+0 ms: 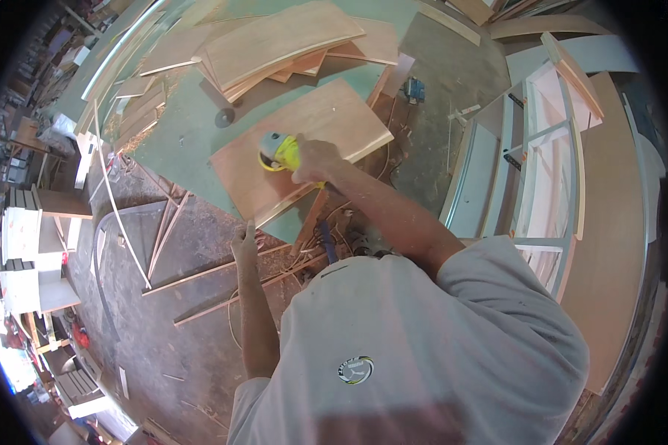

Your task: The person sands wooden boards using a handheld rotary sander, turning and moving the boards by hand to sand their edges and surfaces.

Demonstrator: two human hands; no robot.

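My right hand (318,158) is closed around a yellow-and-grey handheld power tool (281,150), likely an angle grinder or sander. The tool is over a rectangular plywood panel (334,111), near its left part; whether its disc touches the wood cannot be told. My left hand (246,240) grips the panel's near left corner, with the fingers partly hidden below it. The panel lies on a green-topped worktable (183,161), its near edge reaching past the table's edge. A small dark disc (224,117) lies on the tabletop beyond the panel.
Several plywood panels (278,39) are stacked on the table's far side, with wood strips (139,114) and sawdust to the left. A cabinet frame (512,161) stands at right. A blue tool (414,90) rests beyond the table. Cables and wooden battens (217,272) lie low near me.
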